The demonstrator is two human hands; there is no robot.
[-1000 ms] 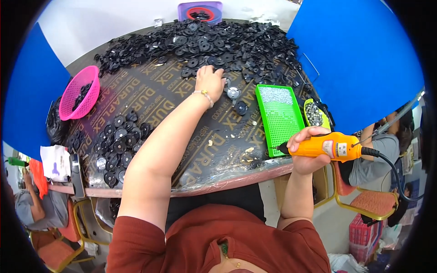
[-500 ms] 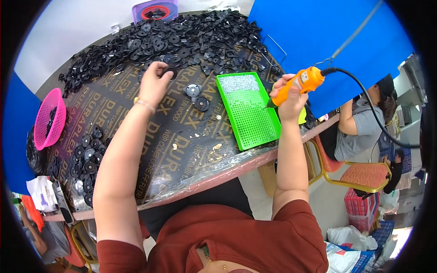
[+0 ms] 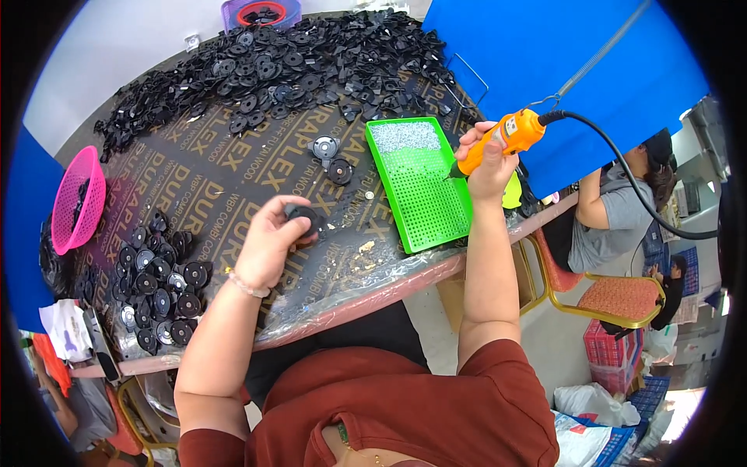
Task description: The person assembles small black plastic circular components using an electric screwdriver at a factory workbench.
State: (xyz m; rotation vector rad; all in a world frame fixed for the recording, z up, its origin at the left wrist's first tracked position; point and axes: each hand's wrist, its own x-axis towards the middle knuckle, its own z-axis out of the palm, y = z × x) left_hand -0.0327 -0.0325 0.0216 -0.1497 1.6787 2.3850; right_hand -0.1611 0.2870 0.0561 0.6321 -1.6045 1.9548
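Note:
My left hand (image 3: pixel 268 237) pinches a round black plastic part (image 3: pixel 305 221) over the near middle of the table. In my right hand (image 3: pixel 492 167) is an orange electric screwdriver (image 3: pixel 523 131), its dark tip pointing down and left over the green tray's right rim. It hangs from a coiled spring (image 3: pixel 603 54), and a black cable loops away to the right. The green perforated tray (image 3: pixel 405 247) lies between my hands, with many small silvery pieces (image 3: pixel 405 137) gathered at its far end. Two joined round parts, one with a silvery disc (image 3: pixel 324 148) and one black (image 3: pixel 339 172), lie left of the tray.
A big heap of black parts (image 3: pixel 272 70) covers the table's far side. More round parts (image 3: pixel 159 284) are piled at the left, near a pink basket (image 3: pixel 80 198). A blue partition (image 3: pixel 529 70) stands at the right; a person in grey (image 3: pixel 611 218) sits beyond.
My left hand has come back from the edge of the far heap toward me, carrying the round black part. My right hand with the screwdriver has barely shifted.

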